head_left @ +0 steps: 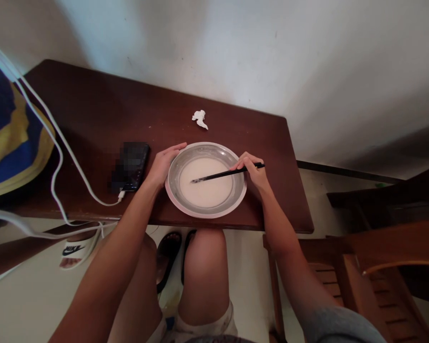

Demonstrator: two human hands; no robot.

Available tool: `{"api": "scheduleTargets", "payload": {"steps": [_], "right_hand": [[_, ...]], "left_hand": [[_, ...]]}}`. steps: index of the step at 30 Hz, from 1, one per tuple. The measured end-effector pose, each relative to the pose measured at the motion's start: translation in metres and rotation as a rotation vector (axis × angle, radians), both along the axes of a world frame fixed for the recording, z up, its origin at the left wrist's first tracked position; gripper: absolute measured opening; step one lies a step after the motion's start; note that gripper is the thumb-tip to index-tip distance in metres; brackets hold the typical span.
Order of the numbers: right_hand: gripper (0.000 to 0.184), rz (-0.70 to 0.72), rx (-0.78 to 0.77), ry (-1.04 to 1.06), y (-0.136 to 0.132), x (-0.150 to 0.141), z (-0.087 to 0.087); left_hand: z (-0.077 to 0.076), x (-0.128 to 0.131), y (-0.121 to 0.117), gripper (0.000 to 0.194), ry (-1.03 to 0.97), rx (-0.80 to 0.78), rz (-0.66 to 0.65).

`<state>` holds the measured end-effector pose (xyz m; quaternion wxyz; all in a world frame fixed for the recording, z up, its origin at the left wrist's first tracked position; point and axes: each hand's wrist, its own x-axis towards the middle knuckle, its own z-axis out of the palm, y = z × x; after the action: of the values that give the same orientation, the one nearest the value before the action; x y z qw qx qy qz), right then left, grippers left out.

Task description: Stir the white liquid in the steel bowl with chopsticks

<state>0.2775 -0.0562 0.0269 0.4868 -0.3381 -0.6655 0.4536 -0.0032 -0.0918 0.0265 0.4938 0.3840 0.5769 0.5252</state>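
A wide, shallow metal bowl [178,202] stands near the front edge of the dark wooden table, with a milky white liquid [204,190] in it. My left hand [162,164] holds the bowl's left side, its fingers stretched along the upper left rim. Closed in a pinch at the right rim, my right hand [252,167] grips a pair of black chopsticks [221,174]. They slant down to the left over the bowl, and their whitish tips touch the liquid. Whether the left thumb presses on the bowl is hidden.
Behind the bowl lies a crumpled white tissue [200,119]. A black phone [131,166] with a white charging cable [87,186] is on the left. A blue and yellow striped item [14,138] sits at far left. Wooden chairs [361,267] stand right; a wall backs the table [243,124].
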Motion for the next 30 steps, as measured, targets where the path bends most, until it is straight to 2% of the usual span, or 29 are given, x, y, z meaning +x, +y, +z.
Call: {"api": "scheduleTargets", "payload": {"steps": [6,9,12,14,17,20,22,25,30], "right_hand": [[0.053,-0.245,0.061,0.114,0.0056,0.007,0.0039],[0.054,-0.15,0.08,0.153,0.0069,0.0084,0.0014],[0.049,0.015,0.039,0.051,0.0031,0.0065,0.0005],[0.044,0.065,0.012,-0.025,0.0002,0.0054,0.002],[0.043,-0.02,0.016,-0.022,0.0002,0.0058,0.0047],[0.047,-0.151,0.034,0.07,0.0049,0.008,0.0045],[0.05,-0.178,0.041,0.133,0.0077,0.0088,0.0027],[0.053,-0.135,0.027,0.143,0.0075,0.0067,0.0003],[0.045,-0.026,-0.024,-0.005,0.0003,0.0006,0.0024]], "left_hand": [[-0.002,-0.0024,0.002,0.055,0.005,-0.007,-0.012],[-0.0022,-0.0028,0.0023,0.055,-0.022,-0.006,-0.009],[-0.0024,-0.0028,0.0032,0.055,-0.035,-0.006,-0.003],[-0.0023,-0.0031,0.0041,0.055,-0.029,-0.004,-0.003],[-0.0013,-0.0035,0.0049,0.053,0.009,0.008,-0.008],[0.001,-0.0033,0.0046,0.053,0.025,0.009,-0.014],[0.0029,-0.0028,0.0038,0.056,0.018,-0.008,-0.018],[0.0056,-0.0019,0.0024,0.06,-0.004,-0.039,-0.016],[0.005,-0.0021,0.0013,0.059,-0.016,-0.05,-0.022]]}}
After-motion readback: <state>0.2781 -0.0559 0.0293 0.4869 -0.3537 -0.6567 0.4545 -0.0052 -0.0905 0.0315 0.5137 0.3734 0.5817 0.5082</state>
